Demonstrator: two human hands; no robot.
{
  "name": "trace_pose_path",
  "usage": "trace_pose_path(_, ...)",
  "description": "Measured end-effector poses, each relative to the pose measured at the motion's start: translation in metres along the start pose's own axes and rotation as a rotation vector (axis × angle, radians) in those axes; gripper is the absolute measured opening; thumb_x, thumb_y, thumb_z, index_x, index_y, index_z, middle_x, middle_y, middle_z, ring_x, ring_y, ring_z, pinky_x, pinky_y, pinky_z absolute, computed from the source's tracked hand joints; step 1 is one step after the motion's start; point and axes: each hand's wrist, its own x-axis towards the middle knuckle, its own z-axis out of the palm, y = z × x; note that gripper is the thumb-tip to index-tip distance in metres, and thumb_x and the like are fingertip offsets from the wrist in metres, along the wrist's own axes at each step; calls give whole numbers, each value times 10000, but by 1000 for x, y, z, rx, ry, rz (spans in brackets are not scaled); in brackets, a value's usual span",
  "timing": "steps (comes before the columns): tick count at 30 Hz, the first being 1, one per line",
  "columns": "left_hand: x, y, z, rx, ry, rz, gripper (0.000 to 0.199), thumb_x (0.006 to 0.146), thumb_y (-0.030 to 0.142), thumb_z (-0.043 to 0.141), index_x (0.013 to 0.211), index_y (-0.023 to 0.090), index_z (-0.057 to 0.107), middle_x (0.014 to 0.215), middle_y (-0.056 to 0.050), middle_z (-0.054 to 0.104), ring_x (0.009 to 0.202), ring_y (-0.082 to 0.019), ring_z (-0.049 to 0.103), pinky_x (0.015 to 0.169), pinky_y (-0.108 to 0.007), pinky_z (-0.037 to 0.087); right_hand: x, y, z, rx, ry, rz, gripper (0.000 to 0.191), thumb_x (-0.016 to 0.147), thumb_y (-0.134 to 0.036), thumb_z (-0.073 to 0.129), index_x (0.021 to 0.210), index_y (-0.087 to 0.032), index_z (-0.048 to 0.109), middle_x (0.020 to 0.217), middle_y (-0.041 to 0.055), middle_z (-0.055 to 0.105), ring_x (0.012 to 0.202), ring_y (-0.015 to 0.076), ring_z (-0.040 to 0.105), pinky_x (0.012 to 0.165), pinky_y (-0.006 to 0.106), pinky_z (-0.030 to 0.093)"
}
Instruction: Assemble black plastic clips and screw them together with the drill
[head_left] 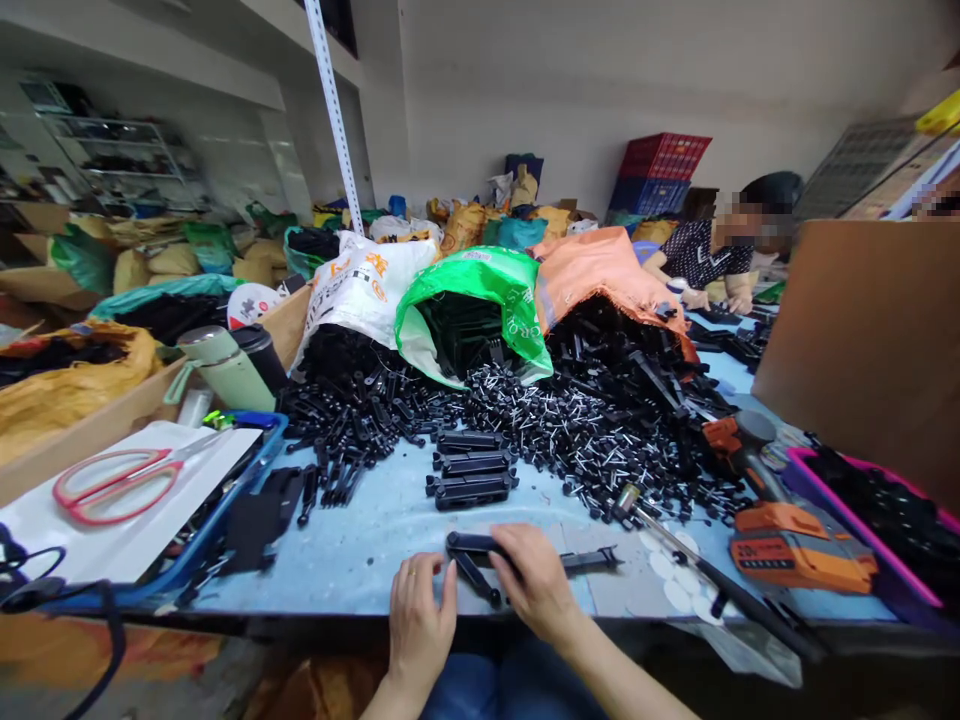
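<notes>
My right hand [534, 578] has its fingers closed over a hinged black plastic arm [471, 543] at the front edge of the table. A second black bar [478, 580] slants down from its left end; whether the two are joined I cannot tell. Just left of them is my left hand [421, 612], fingers loosely curled and thumb apart, with nothing visible between them. Another black plastic arm [592, 560] with a forked end lies right of my right hand. Beyond my hands, several similar black assemblies [472, 487] are lined up in a stack.
Small black parts with metal pins [540, 410] spill from a green sack [480, 265] and its neighbours. An orange cordless drill [802, 550] and a long-shafted tool [705, 570] lie right. Red scissors [112, 485] rest on a left tray. A co-worker [709, 250] sits across.
</notes>
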Motion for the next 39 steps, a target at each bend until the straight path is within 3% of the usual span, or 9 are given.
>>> trace_pose_path(2,1,7,-2,86,-137,-6,160,857,195,434,732,181,533,715,-53,583,723,-214,569,675,-360,469,20,-7,11,72,-122,-53,362,879,-206,473,1240,-176,454,1179,103,557,1063,197,508,883,354,433)
trace_pose_path(5,6,19,-1,163,-283,-42,121,791,137,472,760,161,587,738,-69,612,751,-237,564,696,-374,461,37,-9,27,94,-246,-49,343,895,-266,454,1226,-178,483,1199,107,547,1046,214,514,863,366,445)
trace_pose_path(9,14,28,6,242,-390,-127,151,769,152,486,731,129,630,714,-91,630,756,-260,565,711,-386,449,37,-1,37,162,-344,-26,359,913,-284,427,1258,-189,466,1115,83,600,997,197,537,865,358,442)
trace_pose_path(12,19,29,11,276,-434,-180,189,778,154,471,712,126,646,705,-98,643,750,-260,576,705,-369,439,32,4,38,215,-347,8,404,919,-262,419,1319,-211,406,1175,76,574,1050,189,513,882,348,432)
trace_pose_path(16,25,24,9,279,-472,-197,175,784,182,490,716,143,646,696,-79,648,736,-238,586,682,-333,420,29,8,41,242,-363,74,405,924,-197,382,1323,-266,407,1182,56,564,1025,179,507,849,338,443)
trace_pose_path(20,27,22,2,224,-512,-226,208,772,270,546,590,182,594,615,-38,611,696,-222,574,651,-323,400,27,13,44,241,-381,90,509,895,-99,350,1378,-257,325,1122,76,570,932,178,502,816,346,457)
trace_pose_path(26,22,29,8,219,-435,-267,205,782,298,555,624,177,607,643,-40,617,723,-219,576,674,-323,390,22,16,44,225,-444,56,645,815,-20,381,1403,-262,275,1111,71,542,943,186,447,855,364,437)
trace_pose_path(34,17,22,12,186,-416,-182,212,781,276,558,599,175,600,669,-49,631,748,-217,571,699,-329,371,18,13,49,181,-445,133,675,783,12,366,1396,-262,294,967,51,546,866,175,435,820,336,434)
trace_pose_path(39,17,17,12,116,-432,-107,268,789,313,568,556,180,574,604,-32,608,707,-204,558,682,-324,369,19,10,49,165,-448,136,691,784,13,367,1406,-273,268,983,50,529,870,178,421,817,328,424)
